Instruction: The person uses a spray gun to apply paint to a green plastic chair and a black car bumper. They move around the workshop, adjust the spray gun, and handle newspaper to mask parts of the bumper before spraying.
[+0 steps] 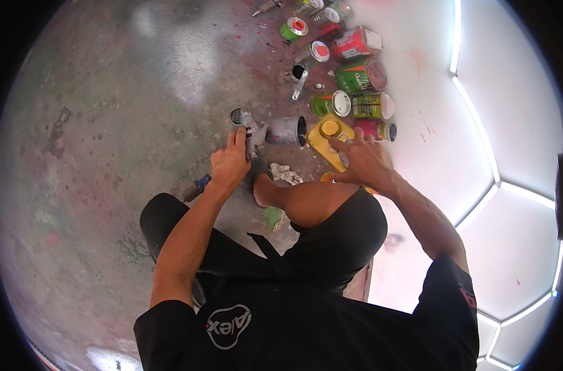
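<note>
My left hand (pixel 230 164) is closed around a grey, paint-stained metal tool (pixel 255 134) that looks like a spray gun. Right beside that tool is a small round cup (pixel 237 115). A larger grey tin (pixel 285 131), its dark mouth facing right, sits between my two hands. On the right, a yellow rectangular can (pixel 323 141) with a round yellow cap stands tilted in view. My right hand (pixel 363 159) grips it at the top, fingers bent over its handle area. The palm side of both hands is hidden.
Several paint cans, among them a green one (pixel 359 75) and a red one (pixel 354 43), line the white wall (pixel 423 123). A flat stirring stick (pixel 300 83) leans on an open tin. A crumpled white rag (pixel 286 174) and a blue-ended tool (pixel 198 187) lie by my legs.
</note>
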Tool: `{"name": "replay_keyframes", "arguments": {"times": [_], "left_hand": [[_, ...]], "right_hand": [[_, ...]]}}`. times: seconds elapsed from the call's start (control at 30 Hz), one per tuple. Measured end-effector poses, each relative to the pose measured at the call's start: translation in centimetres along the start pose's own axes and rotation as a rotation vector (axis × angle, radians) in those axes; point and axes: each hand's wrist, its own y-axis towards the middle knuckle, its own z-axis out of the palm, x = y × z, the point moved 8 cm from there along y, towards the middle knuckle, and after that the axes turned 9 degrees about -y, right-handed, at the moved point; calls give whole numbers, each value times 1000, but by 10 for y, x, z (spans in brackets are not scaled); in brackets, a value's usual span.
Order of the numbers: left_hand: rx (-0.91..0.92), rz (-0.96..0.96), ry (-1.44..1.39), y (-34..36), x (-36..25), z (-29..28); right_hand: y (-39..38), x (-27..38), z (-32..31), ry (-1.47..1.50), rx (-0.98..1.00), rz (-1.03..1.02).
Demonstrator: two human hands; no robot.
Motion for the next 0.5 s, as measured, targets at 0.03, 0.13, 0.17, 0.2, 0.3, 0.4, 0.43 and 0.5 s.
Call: {"name": "replay_keyframes", "arguments": {"times": [0.03,0.13,0.17,0.2,0.3,0.4,0.43,0.5], "left_hand": [[8,-3,-2,0,1,1],[27,-11,8,0,2,5],[35,-11,14,0,3,7],[34,-16,8,1,3,8],[21,-36,-24,4,5,12],[-15,-54,-89,10,10,13],[-38,-54,-114,11,12,13],[-69,-69,-165,14,12,9]], "right_hand": [[0,0,0,-4,-8,-5],[3,0,4,-3,-16,-13],[3,-1,6,6,-5,-7],[3,-2,8,16,6,0],[-1,-11,21,102,-76,33],[-5,-21,42,145,-287,89],[-4,-24,51,228,-300,135],[-4,-32,71,395,-319,234]]}}
